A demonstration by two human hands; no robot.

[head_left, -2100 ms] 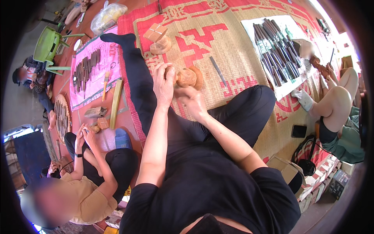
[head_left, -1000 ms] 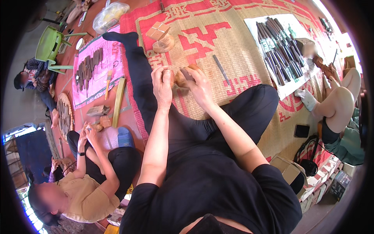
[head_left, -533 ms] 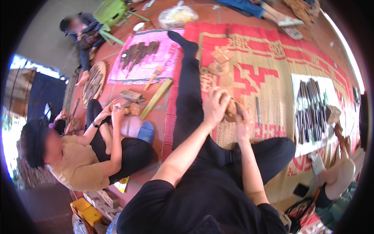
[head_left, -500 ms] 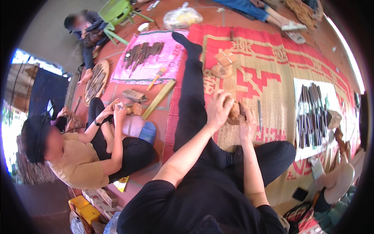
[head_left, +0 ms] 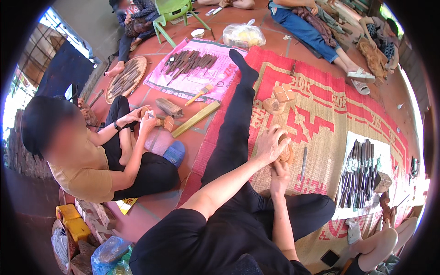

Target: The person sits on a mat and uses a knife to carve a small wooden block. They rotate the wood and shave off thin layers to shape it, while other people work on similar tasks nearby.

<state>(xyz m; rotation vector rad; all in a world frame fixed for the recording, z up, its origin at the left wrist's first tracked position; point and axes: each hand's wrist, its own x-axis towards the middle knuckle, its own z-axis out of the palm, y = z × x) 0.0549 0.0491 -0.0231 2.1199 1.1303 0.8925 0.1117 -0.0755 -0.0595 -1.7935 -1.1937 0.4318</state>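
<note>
A small carved piece of reddish-brown wood (head_left: 287, 154) is gripped between my hands above the mat, beyond my lap. My left hand (head_left: 270, 145) wraps over its upper left side, fingers curled around it. Just below, my right hand (head_left: 278, 178) is closed against the near side of the wood; whatever lies within its fingers is hidden. To the right of the hands a thin grey metal tool (head_left: 304, 163) lies on the mat. Past them, near my outstretched foot, rest a wooden block (head_left: 284, 93) and a rounded wood piece (head_left: 273, 106).
Many dark carving tools lie on a white sheet (head_left: 340, 207) at right and on a pink cloth (head_left: 153, 81) ahead. A brush (head_left: 200, 94) and a wood strip (head_left: 195, 120) lie left of my leg. A co-worker (head_left: 87, 169) sits at left, handling wood.
The view has shifted, so surroundings sit differently. My right hand has moved from the wood's right side to below it, and the carved piece is turned to show more of its face.
</note>
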